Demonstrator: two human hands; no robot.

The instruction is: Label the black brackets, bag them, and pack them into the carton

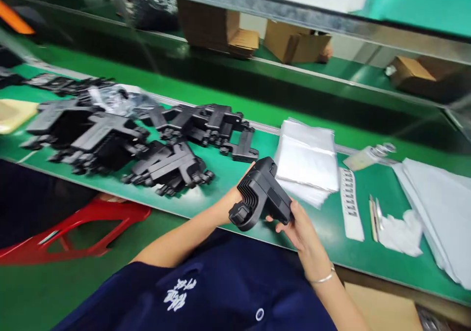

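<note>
A black plastic clamp bracket (263,191) with a ribbed inner jaw and a knob at its lower left is held up, tilted, above the front edge of the green bench. My left hand (232,199) grips it from behind on the left, its fingers mostly hidden by the part. At the lower right end, my right hand (300,225) closes thumb and fingers on the same bracket. Left of my hands lies a pile of similar black brackets (176,166). A stack of clear plastic bags (307,156) lies just behind the bracket, to the right.
Rightward on the bench (327,223) are a bottle (368,156), a white label strip (351,203), thin tools (374,218), a crumpled white cloth (403,233) and white sheets (437,213). More brackets (103,134) fill the left. A red stool (110,233) stands beside a person's dark sleeve (33,198).
</note>
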